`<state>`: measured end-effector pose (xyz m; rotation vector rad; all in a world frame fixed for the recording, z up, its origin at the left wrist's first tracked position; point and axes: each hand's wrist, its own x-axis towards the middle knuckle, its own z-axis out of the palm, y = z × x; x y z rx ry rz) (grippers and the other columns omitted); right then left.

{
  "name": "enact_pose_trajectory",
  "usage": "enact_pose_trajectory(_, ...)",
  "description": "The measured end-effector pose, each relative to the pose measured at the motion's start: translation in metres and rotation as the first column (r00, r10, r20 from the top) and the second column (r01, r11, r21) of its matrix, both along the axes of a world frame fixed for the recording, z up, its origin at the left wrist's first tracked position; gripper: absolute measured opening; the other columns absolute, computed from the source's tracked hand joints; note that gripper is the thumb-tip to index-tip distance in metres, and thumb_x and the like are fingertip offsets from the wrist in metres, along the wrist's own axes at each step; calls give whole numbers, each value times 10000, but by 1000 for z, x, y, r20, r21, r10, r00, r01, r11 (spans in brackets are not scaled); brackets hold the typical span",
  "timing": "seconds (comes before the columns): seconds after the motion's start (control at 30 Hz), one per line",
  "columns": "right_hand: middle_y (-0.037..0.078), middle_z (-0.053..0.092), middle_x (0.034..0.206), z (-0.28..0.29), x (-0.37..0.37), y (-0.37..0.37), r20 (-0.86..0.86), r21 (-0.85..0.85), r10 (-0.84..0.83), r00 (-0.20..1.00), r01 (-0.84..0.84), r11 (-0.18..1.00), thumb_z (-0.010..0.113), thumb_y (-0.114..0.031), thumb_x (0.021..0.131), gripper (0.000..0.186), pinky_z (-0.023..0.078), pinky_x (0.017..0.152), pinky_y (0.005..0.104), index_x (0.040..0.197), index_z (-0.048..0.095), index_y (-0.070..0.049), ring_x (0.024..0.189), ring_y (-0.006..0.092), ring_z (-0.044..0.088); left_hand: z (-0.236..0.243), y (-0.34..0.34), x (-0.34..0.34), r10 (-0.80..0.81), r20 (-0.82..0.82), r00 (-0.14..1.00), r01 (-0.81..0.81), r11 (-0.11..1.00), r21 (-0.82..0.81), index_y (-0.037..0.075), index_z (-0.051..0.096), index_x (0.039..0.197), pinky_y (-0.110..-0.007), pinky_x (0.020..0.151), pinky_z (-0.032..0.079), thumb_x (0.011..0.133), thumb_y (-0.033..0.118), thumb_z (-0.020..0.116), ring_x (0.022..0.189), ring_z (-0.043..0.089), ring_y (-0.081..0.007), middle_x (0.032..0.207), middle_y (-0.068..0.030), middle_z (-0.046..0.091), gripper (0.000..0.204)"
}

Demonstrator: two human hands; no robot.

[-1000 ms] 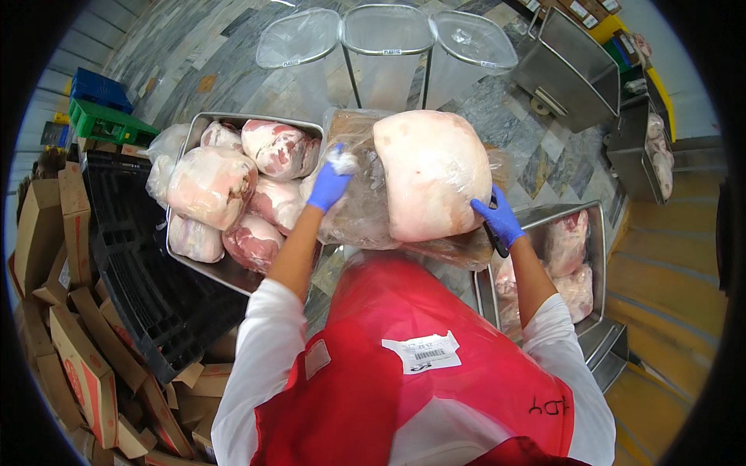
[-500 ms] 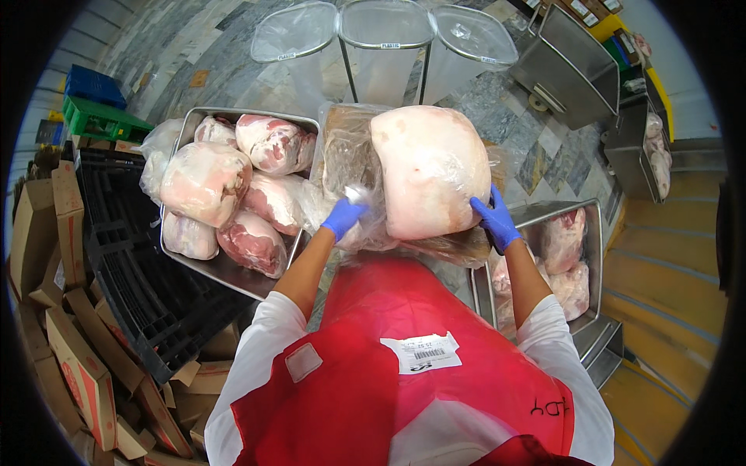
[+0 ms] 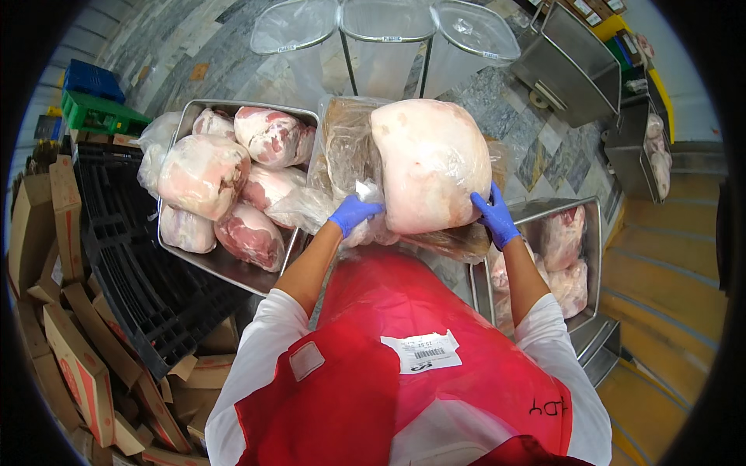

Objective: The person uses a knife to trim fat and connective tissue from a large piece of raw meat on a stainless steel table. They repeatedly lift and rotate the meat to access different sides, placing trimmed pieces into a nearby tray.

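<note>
A large pale slab of meat with a smooth fatty face (image 3: 431, 167) lies in front of me on a cardboard box lined with clear plastic. My left hand (image 3: 356, 214), in a blue glove, is closed on crumpled clear plastic film (image 3: 371, 191) at the meat's left edge. On the lower right edge rests my right hand (image 3: 496, 217), also gloved, with thumb and forefinger spread apart; its other fingers are partly hidden. More loose film trails left toward a metal tub (image 3: 233, 281) holding several wrapped pieces of meat (image 3: 206, 177).
Another metal tub (image 3: 597, 256) with wrapped meat stands at my right. Three clear-lined bins (image 3: 387, 62) stand beyond the box. A black pallet (image 3: 128, 248) and flattened cardboard boxes (image 3: 81, 365) lie at left. Wheeled metal carts (image 3: 571, 70) stand far right.
My left hand has shifted slightly right, nearer the meat, with the film. The right hand stays against the meat's edge. The view has shifted a little.
</note>
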<state>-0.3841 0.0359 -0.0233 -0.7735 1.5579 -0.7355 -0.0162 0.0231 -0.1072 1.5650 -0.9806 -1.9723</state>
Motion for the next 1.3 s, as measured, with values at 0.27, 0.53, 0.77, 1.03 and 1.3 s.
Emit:
enact_pose_trajectory(0.27,97,515,1440,9,1,-2,-25,96,19,1000,-16,995,792,-387,858,867,522,903,445,1551,317,-175,1250,255,536,-40,-8,-1,547,-149,824,-557,830,-26,19,663,1098,-356,656,524,904,105,647,765,648,-196,950,-84,677,213)
enact_pose_trajectory(0.53,112,490,1469,-5,-8,-2,23,70,40,999,-41,997,792,-401,859,903,518,922,453,1566,280,-171,1281,281,518,-8,-23,8,166,-173,971,-167,986,8,54,673,1105,-315,695,524,866,131,749,766,647,-160,919,-52,687,262)
enact_pose_trajectory(0.77,110,452,1498,-10,-10,-3,10,75,71,997,-72,995,771,-419,872,892,518,916,467,1567,272,-167,1302,292,503,-27,-23,1,-204,310,929,299,906,-299,-48,690,1096,-373,839,544,788,220,759,948,684,-252,1022,-172,723,414)
enact_pose_trajectory(1.03,101,466,1475,7,-4,-8,-18,156,73,997,-69,985,769,-414,874,855,508,931,477,1540,304,-147,1299,286,504,-66,-29,-44,484,207,850,-457,874,-167,-78,663,1105,-409,749,515,798,137,661,872,663,-266,1005,-187,711,375)
enact_pose_trajectory(1.3,129,508,1419,-2,-26,-29,85,200,232,969,-245,949,777,-430,861,839,492,963,480,1496,335,-105,1277,286,511,-58,-35,-43,751,-121,649,-658,633,408,-15,661,1019,-429,633,526,825,76,582,717,636,-299,860,-166,650,228)
